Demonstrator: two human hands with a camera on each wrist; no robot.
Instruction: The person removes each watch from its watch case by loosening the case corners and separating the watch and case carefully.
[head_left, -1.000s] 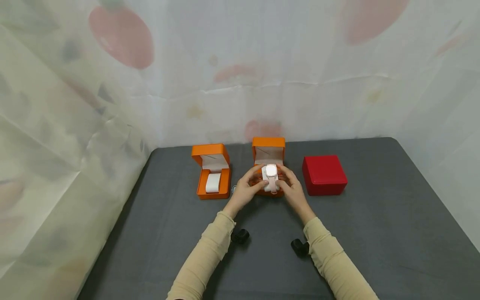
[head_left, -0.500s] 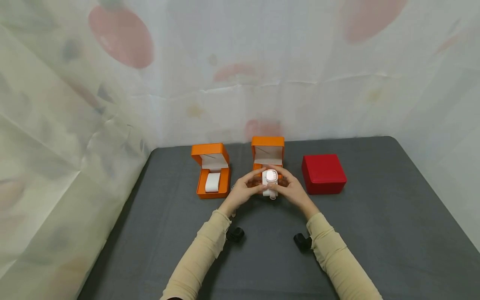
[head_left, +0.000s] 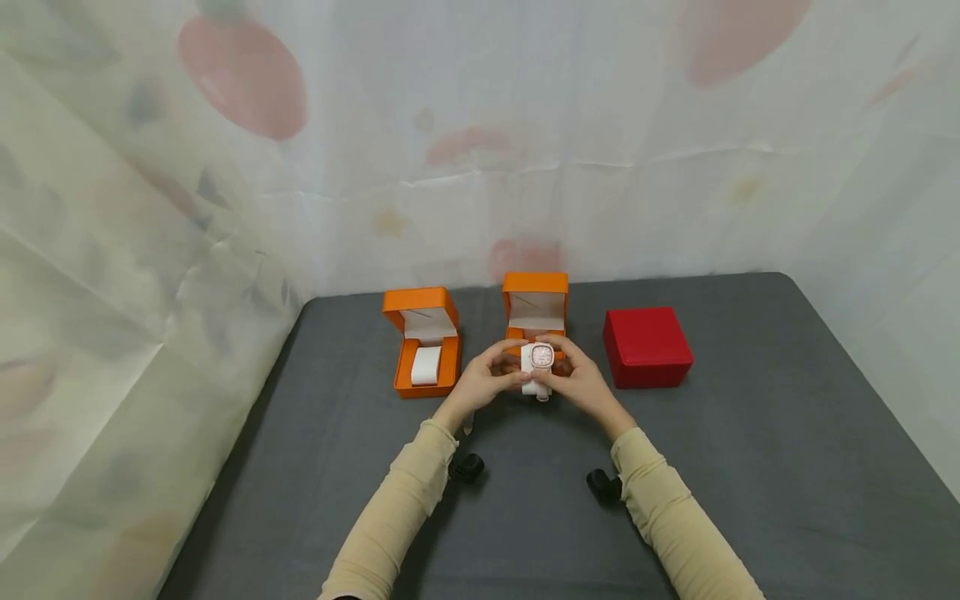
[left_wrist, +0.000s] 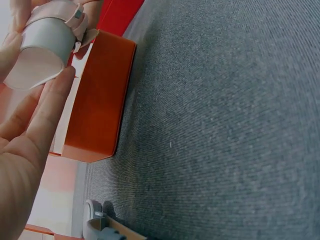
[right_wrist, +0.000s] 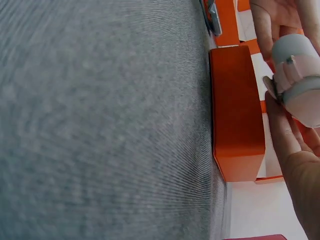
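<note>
Together the left hand [head_left: 486, 382] and right hand [head_left: 581, 382] grasp a white watch cushion [head_left: 537, 367] (a pink-faced watch strapped round it), held just above the front of the middle orange box [head_left: 536, 302] on the grey table [head_left: 750, 467].

Bare grey table [head_left: 750, 467] lies open to the front and right, while the middle orange box [head_left: 536, 310], the left orange box [head_left: 424, 350] and the red box [head_left: 647, 347] line the back.

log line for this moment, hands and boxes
left hand: holds watch on pillow | right hand: holds same | middle orange box: open | red box: closed
</note>
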